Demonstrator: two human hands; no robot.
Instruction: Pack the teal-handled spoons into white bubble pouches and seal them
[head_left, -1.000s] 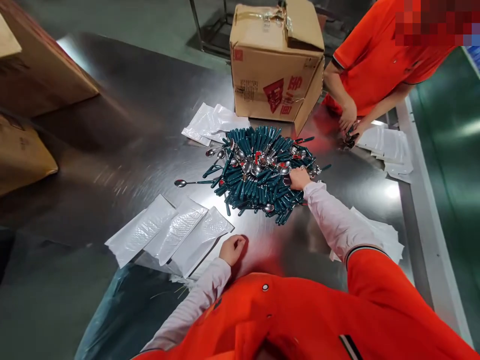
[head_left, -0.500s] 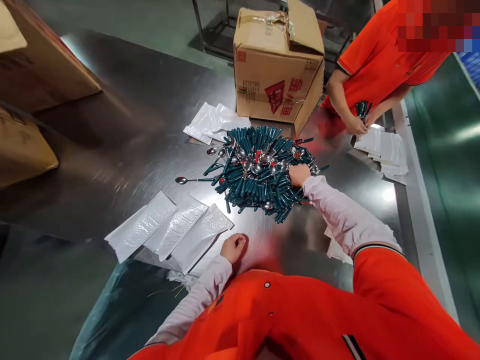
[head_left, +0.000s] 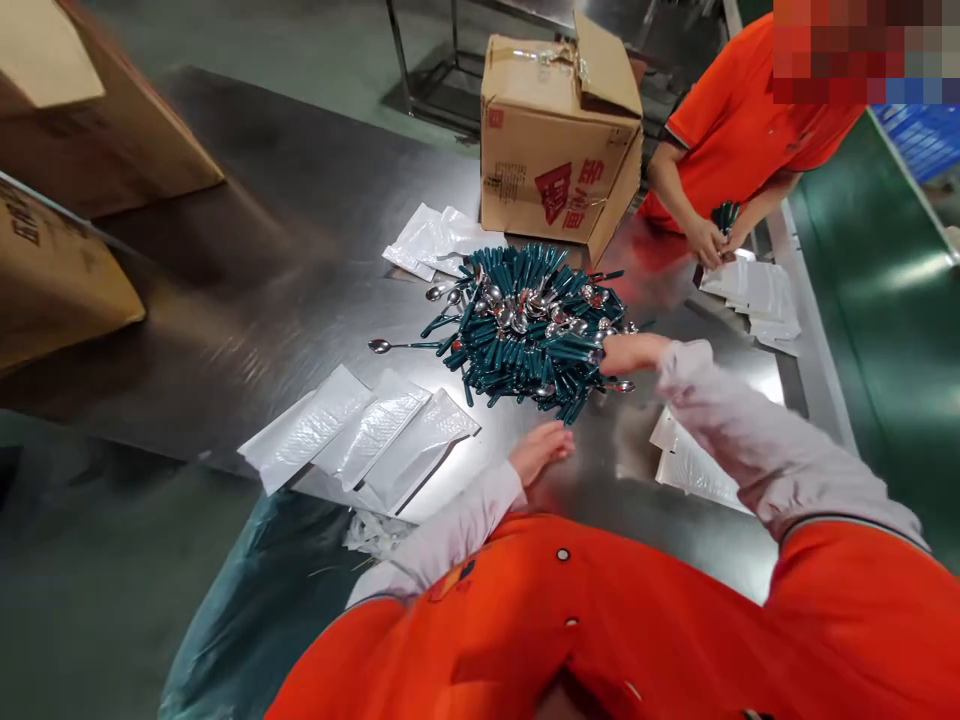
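Observation:
A heap of spoons (head_left: 517,340) with dark green handles and shiny metal bowls lies on the steel table. At its right edge my right hand (head_left: 628,353) is closed around several spoons, their green handles pointing left; its fingertips are partly hidden. My left hand (head_left: 541,452) is just in front of the heap, holding nothing, with its fingers stretched to the right. White padded envelopes (head_left: 375,440) lie overlapping to the left of it. One single spoon (head_left: 380,346) sticks out from the heap's left side.
A cardboard box (head_left: 559,160) stands behind the heap, near more white envelopes (head_left: 431,243). Other envelopes (head_left: 694,465) lie at right. Large cartons (head_left: 60,270) are at far left. A co-worker (head_left: 739,150) holds spoons over envelopes (head_left: 754,290). A teal bag (head_left: 247,610) hangs at the front-left edge.
My left hand has moved right and forward towards the heap, its curled fingers now stretched out. My right hand has shifted to the heap's right edge with spoons in it. The view has shifted slightly.

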